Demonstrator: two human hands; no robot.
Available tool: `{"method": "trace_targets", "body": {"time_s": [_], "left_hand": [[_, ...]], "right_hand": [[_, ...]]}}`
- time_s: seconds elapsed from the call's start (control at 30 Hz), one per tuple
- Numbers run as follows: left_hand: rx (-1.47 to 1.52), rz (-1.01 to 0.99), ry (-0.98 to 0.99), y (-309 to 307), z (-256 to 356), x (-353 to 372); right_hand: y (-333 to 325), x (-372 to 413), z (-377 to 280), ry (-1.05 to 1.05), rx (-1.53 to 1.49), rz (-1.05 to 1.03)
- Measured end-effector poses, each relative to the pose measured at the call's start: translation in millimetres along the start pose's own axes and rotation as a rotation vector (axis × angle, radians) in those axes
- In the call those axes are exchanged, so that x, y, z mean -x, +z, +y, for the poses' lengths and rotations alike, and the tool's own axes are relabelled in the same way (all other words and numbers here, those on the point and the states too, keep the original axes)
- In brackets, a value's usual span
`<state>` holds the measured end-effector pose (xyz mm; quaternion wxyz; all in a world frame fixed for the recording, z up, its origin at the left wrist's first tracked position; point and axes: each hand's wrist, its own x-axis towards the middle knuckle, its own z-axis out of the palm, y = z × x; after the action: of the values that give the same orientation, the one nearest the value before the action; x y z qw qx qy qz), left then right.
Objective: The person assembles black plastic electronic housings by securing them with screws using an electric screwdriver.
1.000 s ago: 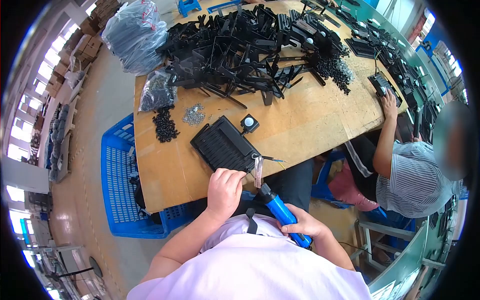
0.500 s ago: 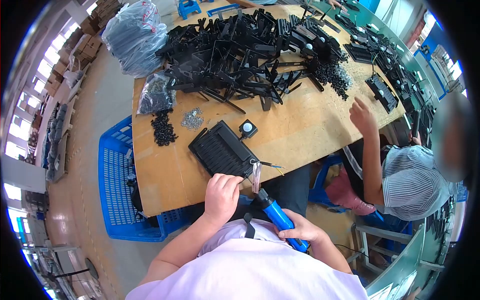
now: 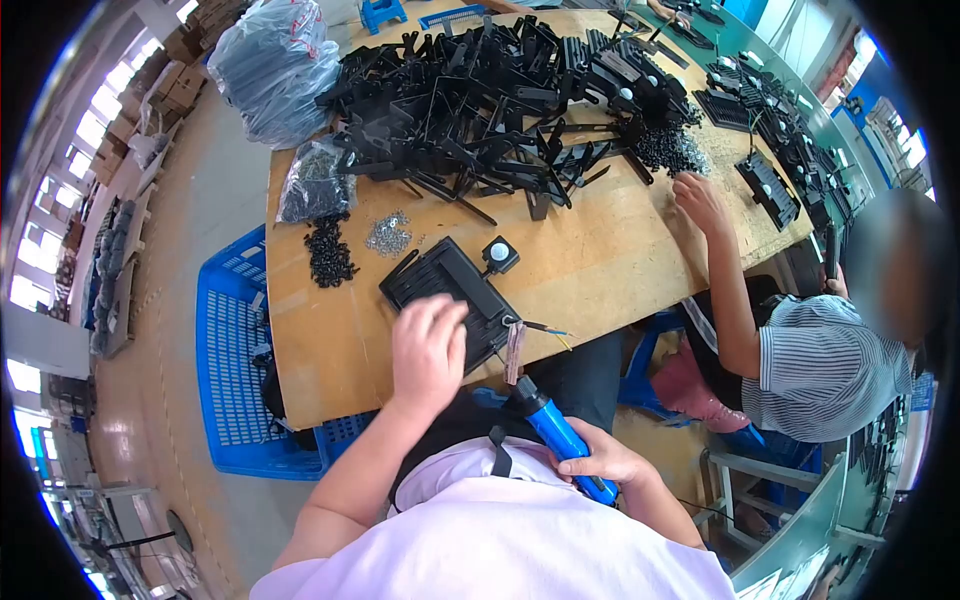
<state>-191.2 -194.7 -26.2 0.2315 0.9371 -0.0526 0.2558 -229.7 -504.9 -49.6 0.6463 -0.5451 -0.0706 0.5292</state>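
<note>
My right hand (image 3: 607,457) is wrapped round a blue electric screwdriver (image 3: 552,424), held low at the table's front edge with its black nose pointing up and left. Over the near left part of a black finned floodlight (image 3: 455,290) is my left hand (image 3: 430,352), its fingers loosely apart and slightly blurred, with nothing visible in them. A small sensor with a white dome (image 3: 498,252) is attached to the floodlight. Short wires (image 3: 550,330) stick out at its right corner. Beyond it lie piles of silver washers (image 3: 388,234) and black screws (image 3: 329,254).
Black brackets (image 3: 450,110) are heaped across the table's far side. A bag of small black parts (image 3: 316,182) and a larger plastic bag (image 3: 270,75) stand left. A blue crate (image 3: 228,380) is beside the table. At right, a co-worker's hand (image 3: 703,205) reaches toward more small parts (image 3: 668,150).
My left hand has moved from the floodlight's near edge up and left over its body. The screwdriver stays in place. The co-worker's hand has shifted left and closer to the small parts.
</note>
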Motion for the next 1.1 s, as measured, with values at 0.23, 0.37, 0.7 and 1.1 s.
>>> {"method": "trace_targets", "body": {"time_s": [0.23, 0.37, 0.7, 1.1], "left_hand": [[-0.298, -0.178, -0.06, 31, -27, -17], [-0.3, -0.188, -0.055, 27, -26, -18], [-0.283, -0.234, -0.079, 24, -24, -22], [-0.29, -0.259, -0.114, 26, -25, -25]], "right_hand": [[5, -2, -2, 0.004, 0.01, 0.03], [3, -2, 3, 0.026, -0.018, 0.021], [11, -3, -21, 0.132, -0.018, 0.096], [-2, -12, -22, 0.189, -0.249, -0.005]]}}
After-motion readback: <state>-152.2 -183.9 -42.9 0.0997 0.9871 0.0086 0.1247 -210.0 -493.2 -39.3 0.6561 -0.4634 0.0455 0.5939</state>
